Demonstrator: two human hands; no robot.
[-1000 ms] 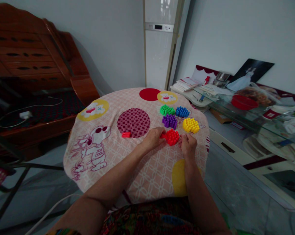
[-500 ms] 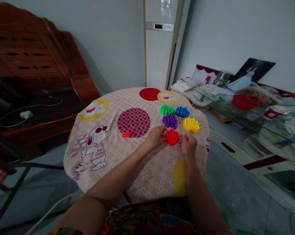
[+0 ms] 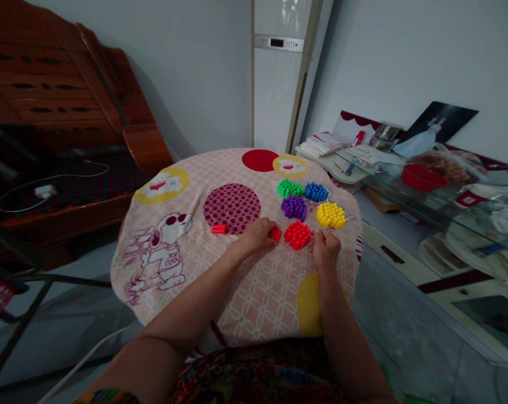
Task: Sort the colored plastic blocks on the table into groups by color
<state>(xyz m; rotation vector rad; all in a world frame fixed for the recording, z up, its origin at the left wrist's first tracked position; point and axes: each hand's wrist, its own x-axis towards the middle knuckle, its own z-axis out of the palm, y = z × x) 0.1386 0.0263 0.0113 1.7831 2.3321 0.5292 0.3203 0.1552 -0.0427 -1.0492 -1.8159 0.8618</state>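
Observation:
My left hand (image 3: pixel 260 234) is closed on a few small red plastic pieces (image 3: pixel 275 234), just left of a cluster of upright red pieces (image 3: pixel 297 235). On the cluster's other side, my right hand (image 3: pixel 326 247) has its fingers pressed together near its right edge; whether anything is between them is hidden. Farther back stand matching clusters in purple (image 3: pixel 294 207), green (image 3: pixel 290 188), blue (image 3: pixel 316 192) and yellow (image 3: pixel 330 215). A small row of red pieces (image 3: pixel 219 229) lies apart, to the left of my left hand.
A patterned cloth covers the round table (image 3: pixel 254 303). To the right, a glass-topped cabinet (image 3: pixel 380 168) holds papers, a red bowl (image 3: pixel 424 177) and bags. A wooden bench (image 3: pixel 60 112) stands at left, and a tall white air conditioner (image 3: pixel 277 84) at the back.
My left hand has moved left, away from the red cluster, and red pieces now show in its fingers. My right hand has stayed nearly in place by the cluster.

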